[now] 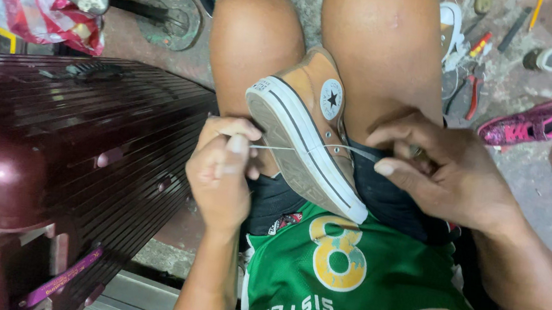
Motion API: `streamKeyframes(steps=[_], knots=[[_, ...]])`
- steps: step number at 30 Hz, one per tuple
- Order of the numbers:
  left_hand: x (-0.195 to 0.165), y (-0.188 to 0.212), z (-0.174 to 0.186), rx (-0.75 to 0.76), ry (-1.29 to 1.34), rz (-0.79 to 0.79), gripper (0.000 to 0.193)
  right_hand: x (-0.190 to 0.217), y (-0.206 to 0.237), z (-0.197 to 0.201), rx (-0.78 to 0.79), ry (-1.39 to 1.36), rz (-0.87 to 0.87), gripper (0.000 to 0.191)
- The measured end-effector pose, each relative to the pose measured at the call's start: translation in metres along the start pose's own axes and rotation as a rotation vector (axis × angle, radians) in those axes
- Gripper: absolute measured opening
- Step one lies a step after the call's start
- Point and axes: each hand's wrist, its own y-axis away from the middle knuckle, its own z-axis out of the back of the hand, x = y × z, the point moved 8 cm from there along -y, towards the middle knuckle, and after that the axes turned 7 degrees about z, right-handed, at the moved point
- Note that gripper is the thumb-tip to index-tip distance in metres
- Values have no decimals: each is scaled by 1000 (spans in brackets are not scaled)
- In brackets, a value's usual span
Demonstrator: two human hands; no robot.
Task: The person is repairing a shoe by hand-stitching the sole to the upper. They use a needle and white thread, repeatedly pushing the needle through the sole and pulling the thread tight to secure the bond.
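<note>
Sneaker point(309, 134), tan canvas high-top with a white rubber sole and round ankle patch, lies wedged between the knees on the lap, sole turned left. It looks light, soft in the upper and stiff at the sole, best steadied by the heel. Left hand point(222, 170) pinches a taut thread point(304, 148); right hand point(440, 170) grips the upper, fingers curled.

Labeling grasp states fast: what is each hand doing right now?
Left hand: closed, fingers pinching a taut thin white thread by the sole of the tan canvas high-top sneaker.
Right hand: partly curled against the sneaker's upper; grip cannot be told.
</note>
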Motion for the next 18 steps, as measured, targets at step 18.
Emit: streamKeyframes(steps=[18], knots=[[-53, 18, -37, 183, -488, -306, 28, 85, -15, -11, -244, 380, 765, 46]])
